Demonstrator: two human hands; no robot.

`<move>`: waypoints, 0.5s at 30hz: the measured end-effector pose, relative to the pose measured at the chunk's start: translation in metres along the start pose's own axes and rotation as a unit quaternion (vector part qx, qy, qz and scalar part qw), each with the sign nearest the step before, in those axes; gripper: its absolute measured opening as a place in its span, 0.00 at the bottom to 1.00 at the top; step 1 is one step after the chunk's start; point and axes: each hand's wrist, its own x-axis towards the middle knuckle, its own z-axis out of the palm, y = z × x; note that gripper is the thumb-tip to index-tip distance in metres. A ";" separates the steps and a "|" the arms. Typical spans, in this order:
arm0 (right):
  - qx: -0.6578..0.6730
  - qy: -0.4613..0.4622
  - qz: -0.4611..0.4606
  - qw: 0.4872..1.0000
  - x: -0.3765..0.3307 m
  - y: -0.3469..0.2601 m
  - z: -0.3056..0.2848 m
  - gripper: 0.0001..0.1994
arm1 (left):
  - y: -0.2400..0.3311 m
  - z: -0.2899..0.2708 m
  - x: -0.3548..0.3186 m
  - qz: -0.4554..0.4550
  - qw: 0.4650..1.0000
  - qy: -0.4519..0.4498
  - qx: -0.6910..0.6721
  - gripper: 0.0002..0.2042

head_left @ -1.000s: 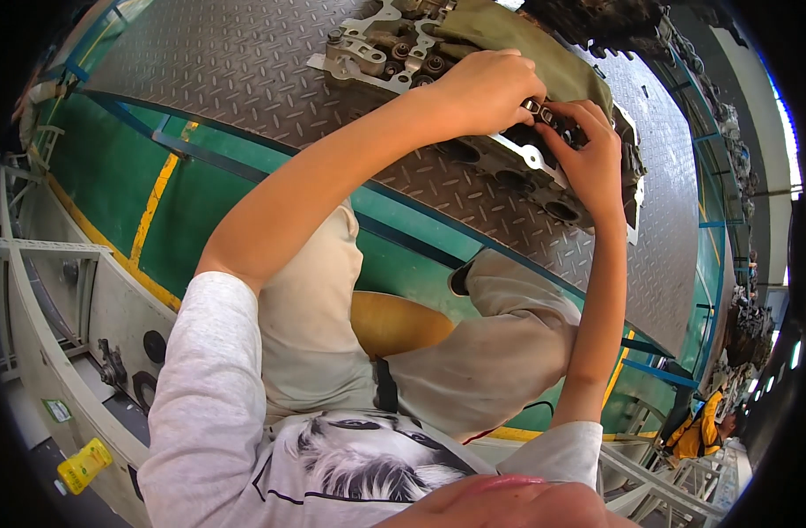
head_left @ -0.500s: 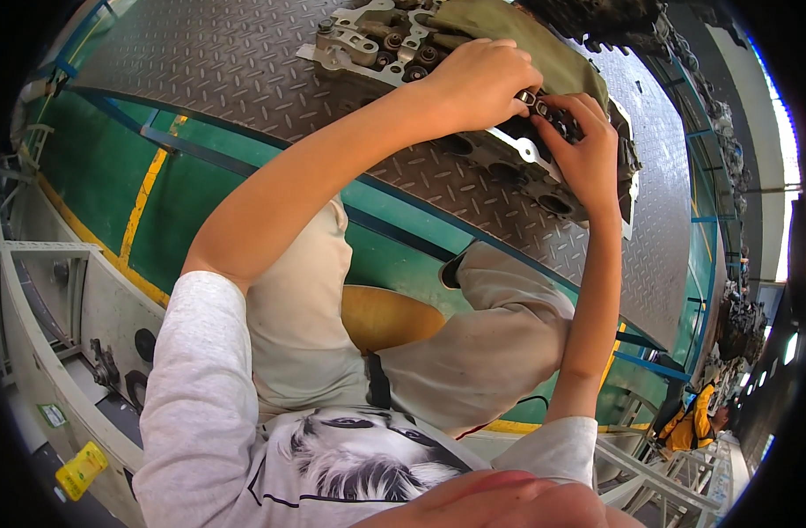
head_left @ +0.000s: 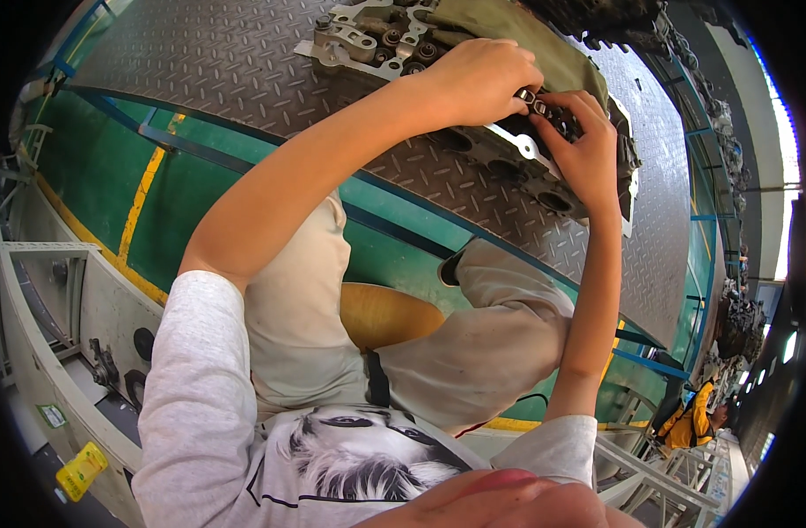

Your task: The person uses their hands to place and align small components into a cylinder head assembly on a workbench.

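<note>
Head view: both hands meet over a metal casting on a tread-plate deck.
Left hand [head_left: 482, 81]: fingers curled tight, tips pinched on a small dark part [head_left: 533, 99] at the casting's top edge.
Right hand [head_left: 586, 150]: fingers bent, narrow gap, thumb and forefinger closed on the same part from the other side; palm lies against the casting.
Part: small, dark, metallic, knobbly; exact shape too small to tell.
Casting [head_left: 509, 158]: grey cast metal, flat face with a pale gasket-like edge; three round ports visible along that face, between the hands and the person's knee.
Second casting [head_left: 368, 40]: lighter metal, bolt heads and bosses on top, just beyond the left wrist.
Cloth [head_left: 509, 26]: olive, one piece, draped behind the hands.
Deck [head_left: 201, 62]: steel, diamond tread pattern.
Floor [head_left: 86, 167]: green, one yellow stripe.
</note>
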 end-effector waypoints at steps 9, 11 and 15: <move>-0.012 -0.004 0.020 1.000 0.000 0.001 0.000 0.11 | 0.001 0.001 0.000 -0.003 1.000 0.004 0.014 0.11; -0.013 -0.001 0.013 1.000 0.000 0.003 0.000 0.11 | 0.001 0.002 -0.001 -0.005 1.000 0.006 0.013 0.11; -0.016 0.006 0.000 1.000 0.000 0.002 0.001 0.12 | 0.001 0.003 -0.001 -0.010 1.000 0.004 0.012 0.11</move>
